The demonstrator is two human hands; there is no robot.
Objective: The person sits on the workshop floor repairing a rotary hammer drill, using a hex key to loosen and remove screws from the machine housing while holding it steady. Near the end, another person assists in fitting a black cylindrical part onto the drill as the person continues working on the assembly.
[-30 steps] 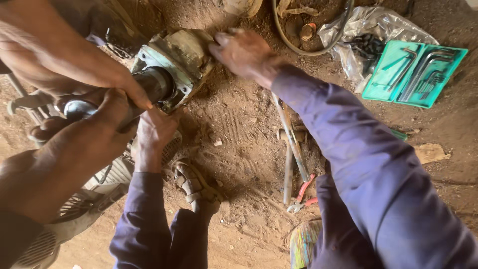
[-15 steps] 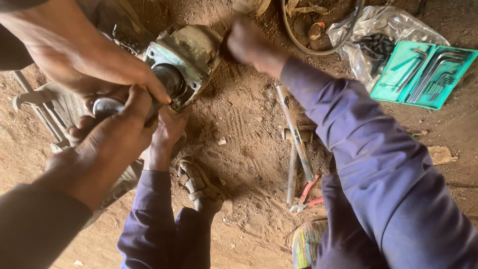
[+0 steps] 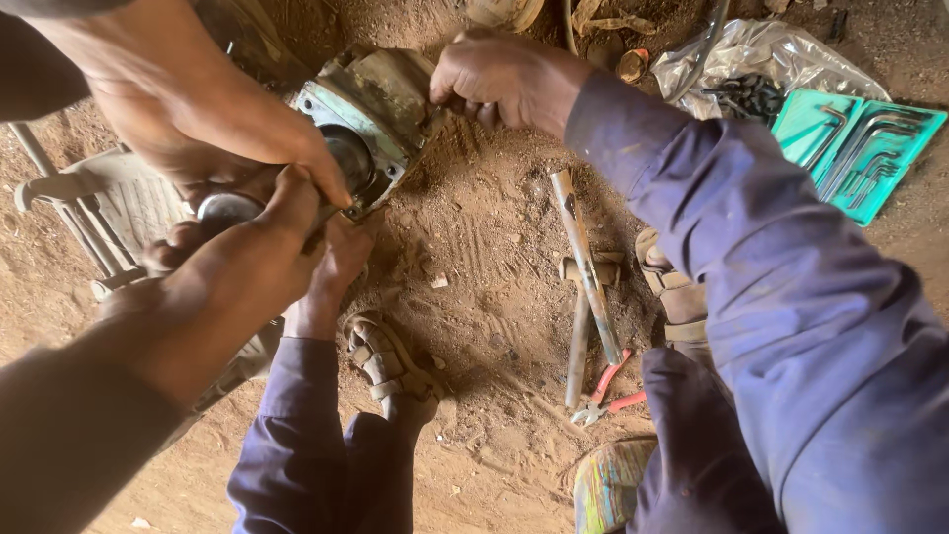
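A worn greenish metal housing (image 3: 381, 94) with a round bore lies on the dirt at the upper left. My right hand (image 3: 499, 74), in a blue sleeve, grips its far right corner. My left hand (image 3: 334, 265) reaches up under the housing's near edge, with its fingers hidden behind a co-worker's hand. The co-worker's two hands (image 3: 232, 148) come in from the left and hold a shiny metal cylinder (image 3: 222, 210) at the bore.
A metal rod (image 3: 585, 259), a hammer-like tool (image 3: 578, 336) and red-handled pliers (image 3: 611, 388) lie on the dirt between my sandalled feet (image 3: 390, 368). Teal hex-key cases (image 3: 858, 148) and a plastic bag of dark parts (image 3: 756, 69) sit at the upper right. A pale plastic frame (image 3: 104, 213) stands at the left.
The co-worker's hands have shifted right and brought the cylinder closer to the bore. My right hand has stayed on the housing's corner, and my left hand has stayed beneath it.
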